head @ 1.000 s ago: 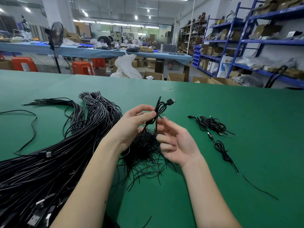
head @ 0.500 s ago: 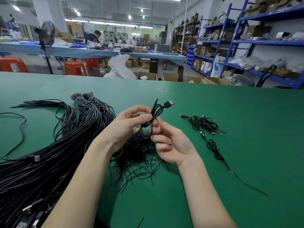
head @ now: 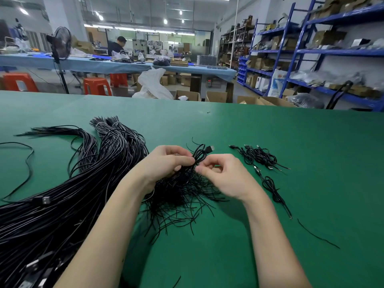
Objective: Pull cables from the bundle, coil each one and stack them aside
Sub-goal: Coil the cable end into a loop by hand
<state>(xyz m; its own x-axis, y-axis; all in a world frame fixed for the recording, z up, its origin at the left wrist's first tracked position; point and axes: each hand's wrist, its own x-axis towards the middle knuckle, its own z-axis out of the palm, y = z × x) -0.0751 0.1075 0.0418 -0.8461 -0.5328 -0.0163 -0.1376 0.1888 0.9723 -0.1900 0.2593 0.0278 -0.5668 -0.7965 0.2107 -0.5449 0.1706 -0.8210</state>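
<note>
A large bundle of black cables [head: 68,194] lies across the left of the green table [head: 270,132]. My left hand [head: 166,163] pinches a small coiled black cable [head: 200,155] whose USB plug sticks out to the right. My right hand [head: 224,173] is turned palm down, thumb and forefinger pinched at the coil's lower part. Under both hands lies a heap of short black tie wires [head: 178,200]. Finished coiled cables [head: 259,157] lie stacked to the right, one more coil [head: 270,187] below them.
A loose single cable [head: 27,163] curls at the far left and a stray black wire [head: 318,235] lies at the right. Beyond the table's far edge are cardboard boxes, orange stools, a fan, blue shelving and a person at a blue table.
My right hand has turned from palm up to palm down and closed its fingertips at the coil. Both hands have sunk lower toward the tie wires. The view has tilted.
</note>
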